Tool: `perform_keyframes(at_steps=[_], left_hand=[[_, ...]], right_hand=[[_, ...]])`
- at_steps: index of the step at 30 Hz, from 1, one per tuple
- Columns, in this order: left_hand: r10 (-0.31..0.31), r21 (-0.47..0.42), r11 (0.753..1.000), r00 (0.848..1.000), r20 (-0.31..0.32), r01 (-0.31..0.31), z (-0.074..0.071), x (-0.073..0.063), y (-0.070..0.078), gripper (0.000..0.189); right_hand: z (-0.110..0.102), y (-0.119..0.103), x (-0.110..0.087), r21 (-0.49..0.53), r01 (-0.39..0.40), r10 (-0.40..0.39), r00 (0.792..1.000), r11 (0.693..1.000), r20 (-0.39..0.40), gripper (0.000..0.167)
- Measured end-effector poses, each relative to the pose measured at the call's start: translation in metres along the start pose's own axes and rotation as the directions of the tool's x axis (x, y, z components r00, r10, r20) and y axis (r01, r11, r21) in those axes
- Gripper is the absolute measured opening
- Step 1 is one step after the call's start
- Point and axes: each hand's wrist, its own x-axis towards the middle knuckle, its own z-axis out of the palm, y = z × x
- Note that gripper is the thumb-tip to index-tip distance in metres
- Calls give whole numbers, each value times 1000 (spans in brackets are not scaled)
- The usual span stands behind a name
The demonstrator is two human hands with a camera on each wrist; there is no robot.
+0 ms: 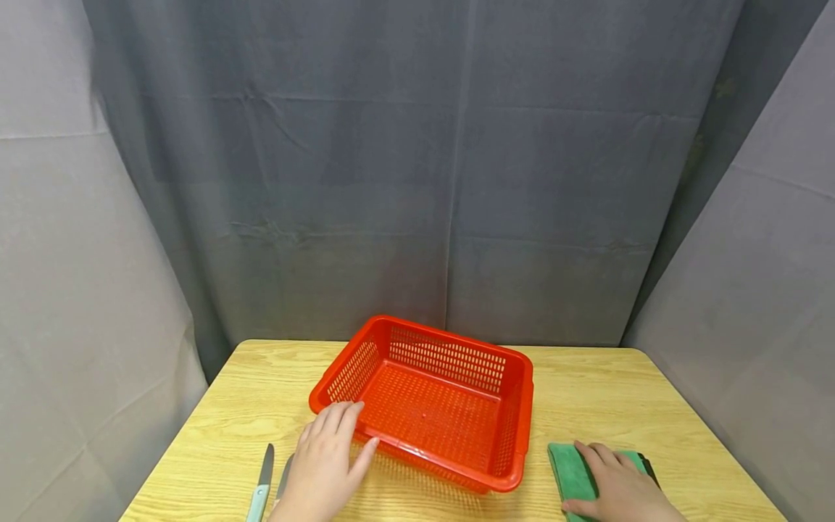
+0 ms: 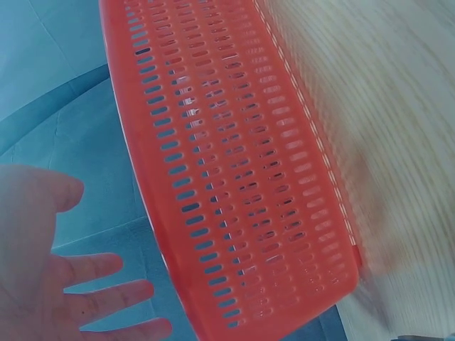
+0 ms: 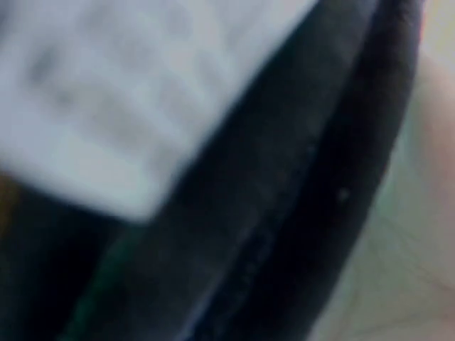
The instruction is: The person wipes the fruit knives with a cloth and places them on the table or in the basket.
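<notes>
In the head view, my left hand (image 1: 329, 460) is at the near left corner of a red perforated plastic basket (image 1: 531, 406), fingers extended and thumb spread. In the left wrist view, those fingers (image 2: 106, 302) hold nothing, with a gap between them and the basket wall (image 2: 234, 163). At front right, my right hand (image 1: 616, 482) rests on a folded green cloth (image 1: 564, 464) with a black edge (image 1: 648, 467). Its thumb lies near the cloth's left side. Up close, the right wrist view has a blurred white label (image 3: 142, 92) over dark folds (image 3: 263, 199).
A knife (image 1: 259, 493) with a pale blue handle lies left of my left hand. Beside it a second blade (image 1: 284, 478) is partly hidden by that hand. The light wood table (image 1: 587, 391) has grey curtains (image 1: 391, 181) behind it and pale cloth on both sides.
</notes>
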Motion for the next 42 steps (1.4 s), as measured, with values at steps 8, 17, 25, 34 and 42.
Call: perform_keyframes(at_steps=[8,17,25,34,42], left_hand=[[-5,-8,1000,1000,8,5,-1,0,3,53],[-15,-15,1000,1000,19,16,0,-1,3,54],[-12,-8,1000,999,31,13,-1,-1,3,52],[-20,-15,1000,998,54,21,0,-2,4,52],[-4,-17,1000,999,36,5,1,-2,4,52]], right_hand=[[2,-3,1,-13,-16,16,1000,1000,-18,112],[1,-5,0,1,-34,34,999,999,-24,109],[2,-6,0,-15,-23,23,999,1000,-28,104],[3,-7,1,-9,-36,36,999,999,-22,98],[-1,-12,-1,25,-54,54,998,998,-21,96]])
